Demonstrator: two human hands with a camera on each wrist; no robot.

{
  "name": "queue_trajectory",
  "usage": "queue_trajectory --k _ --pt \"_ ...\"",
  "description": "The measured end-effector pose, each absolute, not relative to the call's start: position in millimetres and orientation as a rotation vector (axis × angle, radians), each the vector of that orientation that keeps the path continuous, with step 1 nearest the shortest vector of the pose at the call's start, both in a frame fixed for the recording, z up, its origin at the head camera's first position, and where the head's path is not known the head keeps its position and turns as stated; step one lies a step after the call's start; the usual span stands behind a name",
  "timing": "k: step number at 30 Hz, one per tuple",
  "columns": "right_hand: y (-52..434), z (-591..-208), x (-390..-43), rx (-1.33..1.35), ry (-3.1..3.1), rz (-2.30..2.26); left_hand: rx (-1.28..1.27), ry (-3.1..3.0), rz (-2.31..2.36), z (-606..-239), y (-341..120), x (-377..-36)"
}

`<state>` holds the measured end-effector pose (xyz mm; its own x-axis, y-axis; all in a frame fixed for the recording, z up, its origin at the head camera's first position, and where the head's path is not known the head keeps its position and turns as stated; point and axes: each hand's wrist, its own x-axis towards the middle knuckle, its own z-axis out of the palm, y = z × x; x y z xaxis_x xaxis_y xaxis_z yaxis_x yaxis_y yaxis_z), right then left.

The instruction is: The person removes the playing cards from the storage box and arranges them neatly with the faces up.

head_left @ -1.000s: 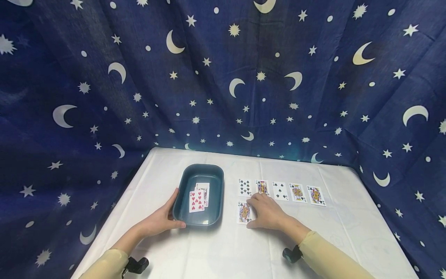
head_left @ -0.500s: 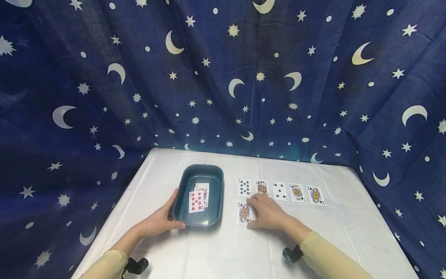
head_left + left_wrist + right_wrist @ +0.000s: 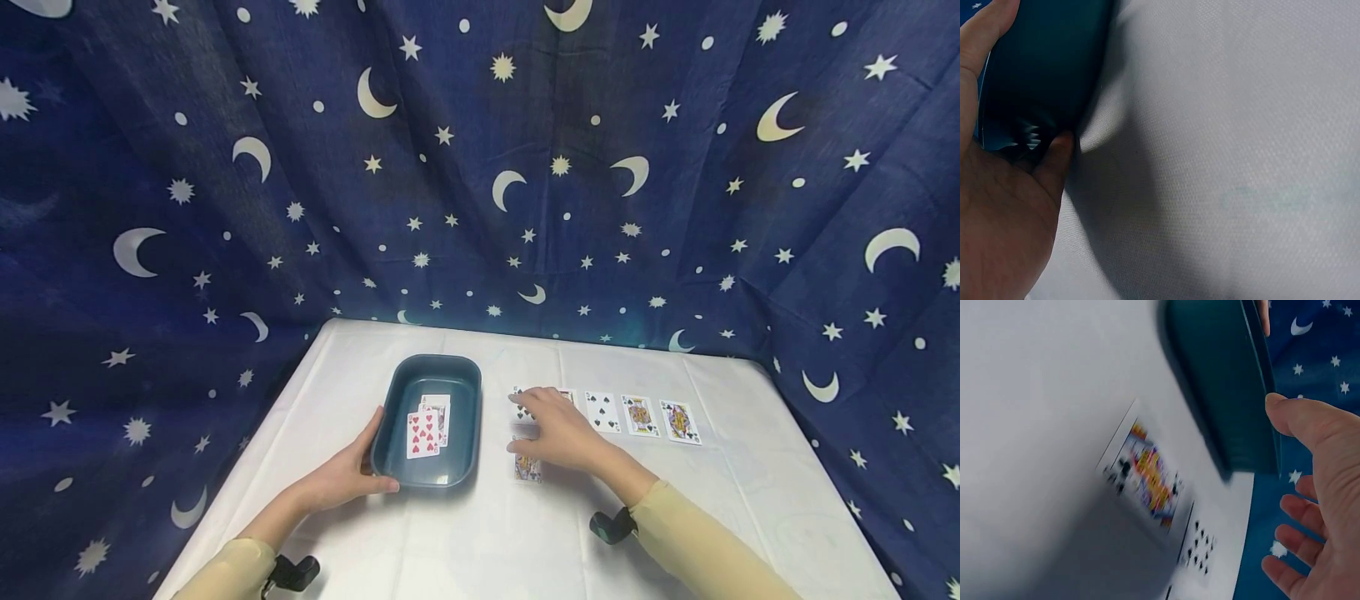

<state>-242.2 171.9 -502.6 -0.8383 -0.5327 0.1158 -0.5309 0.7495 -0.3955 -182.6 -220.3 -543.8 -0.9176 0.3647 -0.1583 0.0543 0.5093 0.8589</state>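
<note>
— What sits in the dark teal tray [image 3: 405, 377]?
— Two cards lie face up on its floor, left of centre in the head view: a red hearts card [image 3: 423, 434] in front, partly covering a second card [image 3: 438, 408] behind it.

— And the hands?
— The left hand [image 3: 347, 475] grips the tray's near left corner, fingers along the outer wall and the thumb on the front rim. The left wrist view shows the palm and thumb pressed against the dark wall. The right hand [image 3: 557, 432] hovers just right of the tray, fingers spread and relaxed, holding nothing. It hangs above a face card [image 3: 528, 468] lying alone on the white tablecloth [image 3: 525, 550], its fingertips over a spade card [image 3: 521, 403] at the left end of the row.

— What else is in the row?
— Further right lie another spade card [image 3: 603, 411] and two court cards [image 3: 639, 414].
</note>
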Motion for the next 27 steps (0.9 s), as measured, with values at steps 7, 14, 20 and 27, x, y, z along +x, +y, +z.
queue_trajectory --k 7,14,20,27 --pt "139 -492 -246 -0.968 2.891 -0.686 0.358 2.422 1.387 -545 -221 -182" --pt "107 -482 -254 -1.064 2.837 -0.653 0.357 2.416 1.397 -545 -221 -183" --pt "83 -486 -261 -1.128 2.805 -0.564 0.362 2.416 1.394 -545 -221 -183" --pt "60 -491 -264 -1.159 2.783 -0.486 0.382 2.422 1.382 -543 -221 -183"
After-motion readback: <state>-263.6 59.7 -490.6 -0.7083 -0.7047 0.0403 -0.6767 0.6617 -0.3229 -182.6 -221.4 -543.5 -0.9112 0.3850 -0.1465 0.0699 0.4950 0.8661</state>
